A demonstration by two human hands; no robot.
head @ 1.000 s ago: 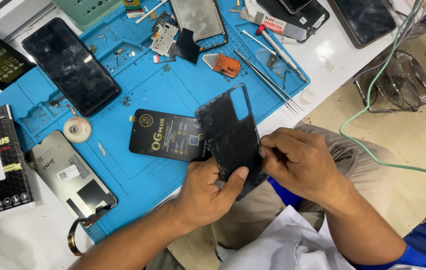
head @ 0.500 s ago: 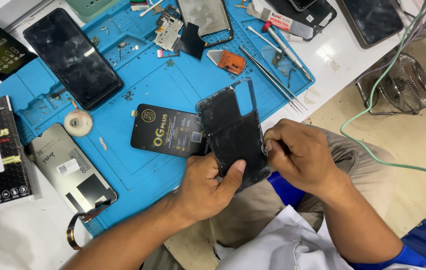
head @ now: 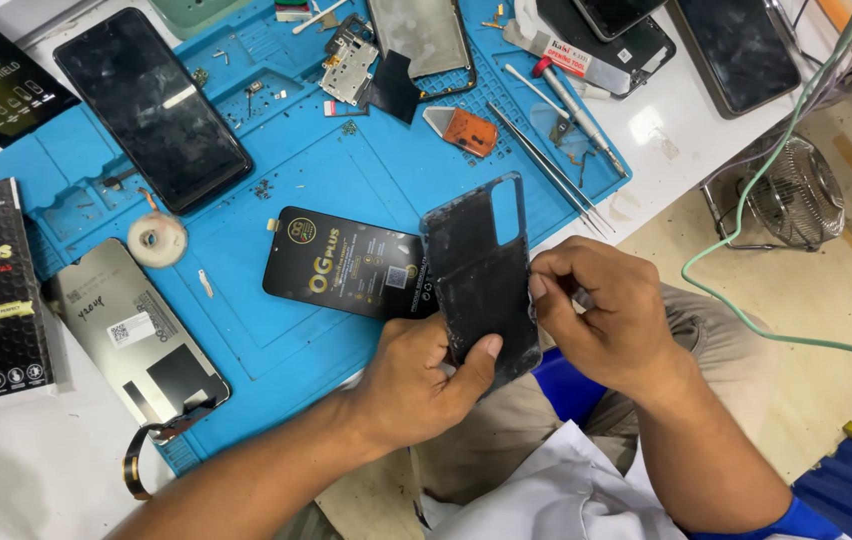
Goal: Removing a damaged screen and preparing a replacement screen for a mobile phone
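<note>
The left hand point(head: 426, 375) keeps gripping the black plastic phone back cover point(head: 481, 280) over the worktop's near edge; the right hand point(head: 601, 315), pinching its side, has shifted slightly upward.

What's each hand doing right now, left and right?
Left hand: closed on the black phone back cover, thumb across its lower face.
Right hand: fingers pinched at the cover's right edge; any tool held cannot be told.

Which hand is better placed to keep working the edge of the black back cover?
Probably the right hand: its fingertips pinch the right edge of the black back cover, while the left hand grips the cover's lower end, steadying it.
</note>
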